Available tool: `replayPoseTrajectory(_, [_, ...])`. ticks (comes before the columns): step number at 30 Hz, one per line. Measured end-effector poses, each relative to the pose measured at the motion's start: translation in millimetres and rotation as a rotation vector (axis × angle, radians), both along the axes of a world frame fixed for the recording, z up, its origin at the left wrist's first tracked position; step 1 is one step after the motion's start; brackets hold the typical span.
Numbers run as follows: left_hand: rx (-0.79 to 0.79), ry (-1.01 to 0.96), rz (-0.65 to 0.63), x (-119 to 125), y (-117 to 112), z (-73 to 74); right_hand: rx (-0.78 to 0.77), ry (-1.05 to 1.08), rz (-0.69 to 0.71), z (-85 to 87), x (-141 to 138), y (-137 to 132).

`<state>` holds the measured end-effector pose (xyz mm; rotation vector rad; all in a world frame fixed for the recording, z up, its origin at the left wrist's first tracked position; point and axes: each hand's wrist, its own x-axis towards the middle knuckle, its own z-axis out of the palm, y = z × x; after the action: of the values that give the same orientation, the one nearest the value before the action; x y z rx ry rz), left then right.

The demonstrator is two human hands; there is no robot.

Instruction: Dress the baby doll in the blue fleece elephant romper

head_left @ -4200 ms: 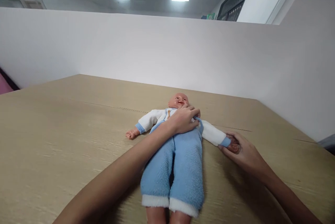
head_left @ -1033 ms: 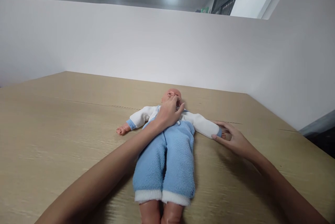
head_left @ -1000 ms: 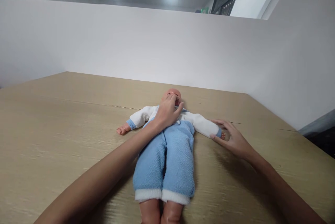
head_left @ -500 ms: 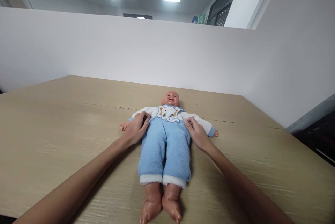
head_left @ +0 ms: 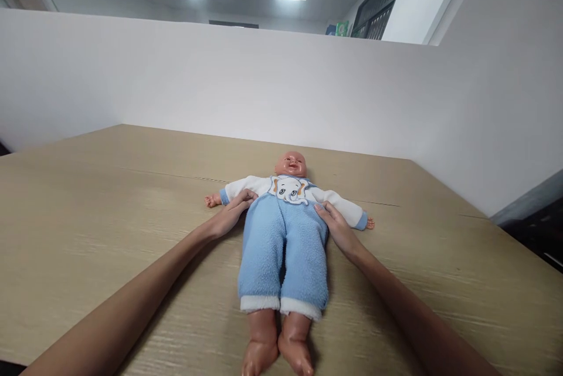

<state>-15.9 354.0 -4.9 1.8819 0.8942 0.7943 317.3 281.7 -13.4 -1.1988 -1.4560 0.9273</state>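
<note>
A baby doll [head_left: 291,163] lies on its back on the table, head away from me, bare feet towards me. It wears a white top [head_left: 341,203] with blue cuffs and an elephant patch [head_left: 288,189] on the chest, plus fluffy blue pants [head_left: 264,258] with white hems. At the left of the waist, my left hand [head_left: 232,215] is closed on the pants' upper edge, fingertips on the cloth. My right hand [head_left: 342,229] grips the same edge on the right, its thumb lying on top. The fingers tucked against the doll's sides are partly hidden.
A wooden table [head_left: 109,212] with a thin seam across it carries the doll. Behind it stands a white partition wall [head_left: 246,83], joining another wall at the right. A dark object [head_left: 536,223] sits beyond the table's right edge.
My left hand has turned flatter and slid to the doll's side, showing more of the sleeve. The right thumb now lies on the waist. The view has shifted slightly.
</note>
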Motion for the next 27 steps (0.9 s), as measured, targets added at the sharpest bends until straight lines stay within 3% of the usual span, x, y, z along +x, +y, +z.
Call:
replayPoseTrajectory(5, [-0.061, -0.037, -0.033, -5, 2, -0.9, -0.02, -0.04, 0.033, 2.2, 2, -2])
replayPoseTrajectory(27, [0.0, 0.0, -0.069, -6, -1, 11.5, -0.005, -0.119, 0.037, 5.9, -1, -9])
